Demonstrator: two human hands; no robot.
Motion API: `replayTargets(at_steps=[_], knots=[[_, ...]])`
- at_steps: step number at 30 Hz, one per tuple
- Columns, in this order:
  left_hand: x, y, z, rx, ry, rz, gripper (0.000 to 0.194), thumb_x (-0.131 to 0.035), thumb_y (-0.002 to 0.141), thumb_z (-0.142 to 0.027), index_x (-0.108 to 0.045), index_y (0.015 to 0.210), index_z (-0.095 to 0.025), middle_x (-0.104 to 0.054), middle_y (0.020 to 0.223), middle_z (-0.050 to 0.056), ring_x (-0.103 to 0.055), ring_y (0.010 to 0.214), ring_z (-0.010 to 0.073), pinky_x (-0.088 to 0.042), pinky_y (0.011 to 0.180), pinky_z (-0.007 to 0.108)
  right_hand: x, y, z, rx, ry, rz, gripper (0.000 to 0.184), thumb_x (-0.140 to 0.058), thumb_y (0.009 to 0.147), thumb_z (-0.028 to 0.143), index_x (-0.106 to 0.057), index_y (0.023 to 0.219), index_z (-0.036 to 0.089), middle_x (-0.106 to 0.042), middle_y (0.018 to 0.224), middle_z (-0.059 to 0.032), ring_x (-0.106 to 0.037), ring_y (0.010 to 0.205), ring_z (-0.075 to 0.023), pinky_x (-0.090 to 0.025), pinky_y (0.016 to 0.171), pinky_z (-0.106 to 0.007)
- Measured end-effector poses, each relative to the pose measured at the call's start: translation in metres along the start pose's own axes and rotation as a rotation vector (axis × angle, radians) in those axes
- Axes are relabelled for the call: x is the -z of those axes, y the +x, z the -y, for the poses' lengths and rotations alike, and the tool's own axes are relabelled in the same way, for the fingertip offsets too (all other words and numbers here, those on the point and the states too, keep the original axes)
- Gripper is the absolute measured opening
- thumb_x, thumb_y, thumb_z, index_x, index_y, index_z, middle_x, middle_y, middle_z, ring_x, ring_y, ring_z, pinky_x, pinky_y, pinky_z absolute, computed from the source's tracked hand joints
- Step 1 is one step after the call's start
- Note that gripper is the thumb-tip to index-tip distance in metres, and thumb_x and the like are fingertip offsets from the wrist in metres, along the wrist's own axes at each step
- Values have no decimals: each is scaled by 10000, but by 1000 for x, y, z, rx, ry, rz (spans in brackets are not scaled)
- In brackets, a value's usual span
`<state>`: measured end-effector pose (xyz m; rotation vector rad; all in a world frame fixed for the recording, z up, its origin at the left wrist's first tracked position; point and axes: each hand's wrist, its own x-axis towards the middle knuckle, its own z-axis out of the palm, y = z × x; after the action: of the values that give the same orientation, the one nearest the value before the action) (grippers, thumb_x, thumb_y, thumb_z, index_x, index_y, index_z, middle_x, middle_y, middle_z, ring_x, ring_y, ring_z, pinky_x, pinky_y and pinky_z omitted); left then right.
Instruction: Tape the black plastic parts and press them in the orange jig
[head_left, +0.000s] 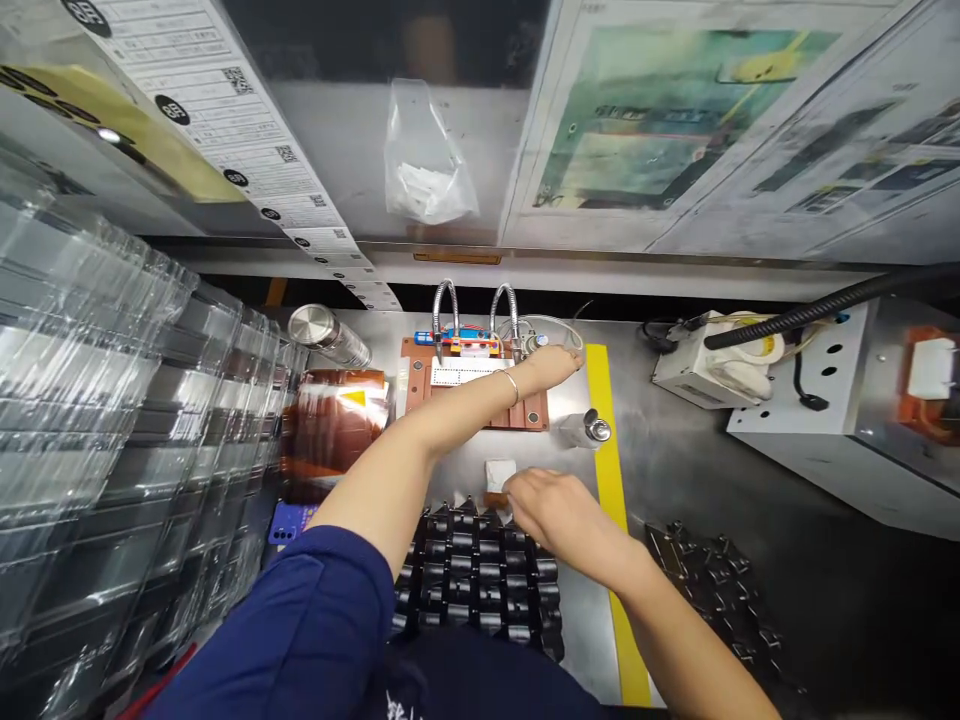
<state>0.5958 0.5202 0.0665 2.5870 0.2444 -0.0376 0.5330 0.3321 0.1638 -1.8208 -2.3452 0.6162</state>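
My left hand [553, 367] reaches across to the right, past the brown fixture block [536, 408]. Its fingers curl downward near a thin loose cable, and their tips are hidden. On the fixture lies a white perforated strip [457, 373], with two bent metal gooseneck tubes [504, 300] arching over it. Below, my right hand [551, 508] is closed beside a small white pad [499, 472] on a brown base. Its fingertips are turned away, so anything pinched there is hidden. A small bottle with a metal top [589, 430] stands between the hands' right side and a yellow tape strip [607, 450].
Black trays of small parts [480, 570] lie close to my body, with more black parts [716, 585] at right. Stacked clear plastic trays [135, 420] fill the left, near an amber film roll [334, 420], a steel flask [330, 335] and a phone [289, 522]. Machine housings [825, 410] stand right.
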Motion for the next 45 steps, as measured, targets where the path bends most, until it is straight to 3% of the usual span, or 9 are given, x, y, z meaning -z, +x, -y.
replayTargets(at_steps=[3, 5, 8, 11, 13, 19, 23, 29, 45], knots=[[12, -50, 3, 5, -422, -21, 212, -596, 853, -209, -662, 1042, -140, -657, 1165, 127, -634, 1005, 193, -478, 878, 274, 2, 4, -13, -42, 217, -81, 190, -433, 899, 177, -598, 808, 195, -663, 745, -38, -621, 672, -163, -465, 648, -275], [22, -97, 15, 63, -801, 79, 274, -592, 856, -395, -695, 948, -158, -715, 1001, 93, -662, 881, 167, -509, 798, 240, -4, 10, -29, -173, 444, -243, 173, -459, 896, 260, -615, 840, 208, -692, 770, -36, -649, 700, -162, -496, 664, -278], [35, -172, 43, 344, -1234, 215, 471, -518, 852, -559, -707, 883, -128, -720, 848, 119, -678, 720, 173, -542, 659, 273, -29, 27, -56, -441, 843, -572, 225, -553, 835, 422, -595, 830, 201, -700, 716, -33, -677, 675, -173, -546, 652, -303], [36, -228, 66, 572, -1390, 81, 409, -736, 721, -460, -673, 962, -136, -710, 851, 102, -687, 751, 173, -552, 643, 268, -62, 54, -70, -653, 1160, -816, 344, -658, 711, 506, -565, 812, 191, -688, 647, -18, -670, 579, -168, -572, 598, -321], [28, -246, 71, 700, -1434, -47, 384, -819, 648, -352, -643, 910, -132, -700, 802, 81, -687, 729, 169, -554, 618, 259, -81, 72, -71, -754, 1288, -910, 359, -696, 651, 489, -554, 793, 191, -679, 619, -5, -656, 529, -157, -571, 552, -306], [3, -236, 68, 976, -1451, -407, 188, -727, 759, -251, -586, 743, -128, -663, 678, 30, -585, 497, 79, -479, 463, 192, -103, 98, -63, -926, 1444, -1036, 246, -670, 626, 336, -553, 784, 189, -682, 608, 14, -644, 487, -132, -565, 506, -264], [1, -223, 71, 1074, -1364, -503, 200, -699, 759, -226, -550, 655, -143, -563, 496, -28, -467, 364, 50, -366, 384, 163, -99, 98, -70, -978, 1396, -1000, 169, -633, 624, 274, -567, 746, 177, -678, 577, 5, -632, 462, -127, -543, 465, -237], [5, -214, 78, 1138, -1312, -541, 236, -646, 766, -167, -498, 582, -155, -469, 400, -61, -361, 291, 35, -226, 327, 165, -97, 99, -85, -1005, 1220, -896, 123, -649, 639, 254, -559, 657, 172, -661, 528, -9, -616, 435, -130, -502, 413, -206], [10, -206, 88, 1178, -1325, -575, 198, -671, 682, -166, -503, 579, -155, -460, 376, -70, -347, 285, 31, -228, 303, 154, -90, 112, -93, -1067, 1206, -879, 51, -584, 663, 158, -554, 623, 167, -622, 464, 21, -553, 373, -87, -450, 370, -153]])
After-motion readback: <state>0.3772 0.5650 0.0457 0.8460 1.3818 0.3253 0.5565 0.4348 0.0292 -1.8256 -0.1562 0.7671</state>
